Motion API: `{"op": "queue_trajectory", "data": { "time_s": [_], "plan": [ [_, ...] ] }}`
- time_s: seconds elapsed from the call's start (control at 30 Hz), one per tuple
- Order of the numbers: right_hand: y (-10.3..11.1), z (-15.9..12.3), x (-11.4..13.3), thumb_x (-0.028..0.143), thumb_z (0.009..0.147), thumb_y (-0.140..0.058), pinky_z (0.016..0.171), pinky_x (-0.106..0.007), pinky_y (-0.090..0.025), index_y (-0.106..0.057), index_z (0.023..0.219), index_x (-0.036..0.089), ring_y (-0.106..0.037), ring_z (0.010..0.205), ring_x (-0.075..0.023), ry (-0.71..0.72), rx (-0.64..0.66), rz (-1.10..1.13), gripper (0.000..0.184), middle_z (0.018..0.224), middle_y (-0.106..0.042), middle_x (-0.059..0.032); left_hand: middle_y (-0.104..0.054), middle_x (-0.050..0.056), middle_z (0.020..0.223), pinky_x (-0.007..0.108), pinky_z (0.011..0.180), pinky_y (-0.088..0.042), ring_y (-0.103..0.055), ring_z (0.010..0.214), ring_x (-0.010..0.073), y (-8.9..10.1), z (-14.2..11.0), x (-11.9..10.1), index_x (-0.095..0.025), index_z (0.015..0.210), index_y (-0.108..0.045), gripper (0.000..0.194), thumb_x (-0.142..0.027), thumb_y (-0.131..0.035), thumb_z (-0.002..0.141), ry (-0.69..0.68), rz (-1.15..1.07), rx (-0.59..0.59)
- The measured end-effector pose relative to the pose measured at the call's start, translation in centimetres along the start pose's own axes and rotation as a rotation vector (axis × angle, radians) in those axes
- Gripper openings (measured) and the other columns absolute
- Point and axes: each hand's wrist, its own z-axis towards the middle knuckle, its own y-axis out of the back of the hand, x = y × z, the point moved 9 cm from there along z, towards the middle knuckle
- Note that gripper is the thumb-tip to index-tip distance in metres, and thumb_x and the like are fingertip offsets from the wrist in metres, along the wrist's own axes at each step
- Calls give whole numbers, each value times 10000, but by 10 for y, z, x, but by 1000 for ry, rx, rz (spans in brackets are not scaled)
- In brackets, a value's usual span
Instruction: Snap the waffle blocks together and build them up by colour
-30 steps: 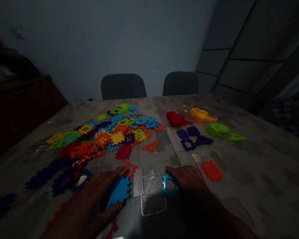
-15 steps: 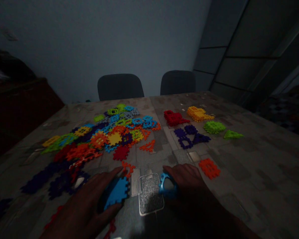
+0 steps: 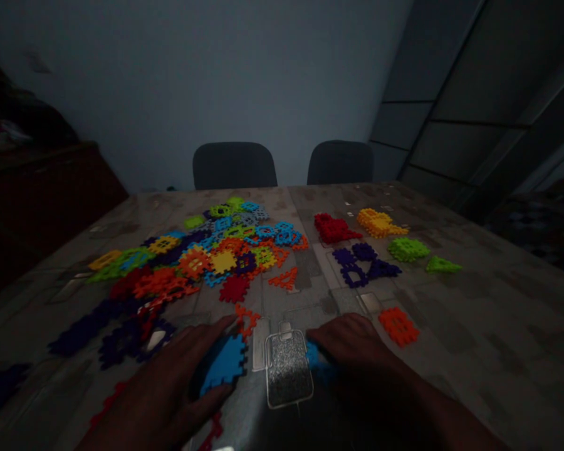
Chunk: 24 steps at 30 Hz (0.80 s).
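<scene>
My left hand [image 3: 172, 382] is closed around a blue square tile [image 3: 226, 362] with toothed edges, thumb below and fingers above. In my right hand [image 3: 357, 347] is a second blue toothed piece [image 3: 313, 356], mostly covered by the fingers. Between the hands lies the grey patterned tablecloth [image 3: 289, 369]. Just beyond my left fingertips rests an orange triangular piece [image 3: 249, 322]. Red toothed pieces [image 3: 211, 432] show partly beneath my left hand. The pieces in both hands are apart from each other.
A large mixed heap of toothed pieces [image 3: 223, 262] spreads over the left side. On the right are groups sorted by colour: red [image 3: 331, 227], yellow [image 3: 378, 222], green [image 3: 408, 249] and purple [image 3: 355, 275], plus an orange piece [image 3: 398, 326]. Two chairs [image 3: 235, 166] stand beyond the table.
My right hand has turned its blue piece, so the piece's opening no longer shows. My left hand keeps its blue tile. The view has shifted slightly.
</scene>
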Motion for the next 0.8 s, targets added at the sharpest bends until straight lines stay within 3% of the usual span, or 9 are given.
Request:
{"op": "queue_trajectory", "data": {
  "time_s": [0.13,0.4,0.6,0.8],
  "plan": [
    [-1,1,-4,183,726,-675,984,-505,-403,-456,1456,143,-584,1124,-333,-15,-62,-124,763,1248,-646,-171,-628,5,1427,405,974,-584,-659,1213,288,2,0,-5,-391,1501,-442,619,-441,-622,912,5,-4,17],
    [-6,5,-2,178,731,-684,975,-521,-406,-445,1453,153,-598,1080,-343,-67,-136,-199,761,1192,-661,-161,-627,30,1428,502,987,-567,-633,1248,342,-3,-6,-1,-361,1474,-492,618,-451,-645,882,41,35,22],
    [-7,4,-6,173,713,-700,987,-537,-397,-459,1441,132,-600,1087,-345,-92,-139,-199,768,1202,-662,-161,-636,24,1420,419,1009,-558,-653,1226,307,2,-6,-5,-363,1470,-496,613,-454,-654,886,-5,30,2],
    [-7,2,-6,221,732,-710,1007,-533,-377,-460,1444,143,-598,1098,-340,-80,-146,-189,759,1215,-666,-160,-642,23,1413,415,1006,-558,-656,1219,298,-3,-2,-3,-357,1470,-492,616,-440,-652,881,-6,49,15]
  ]
}}
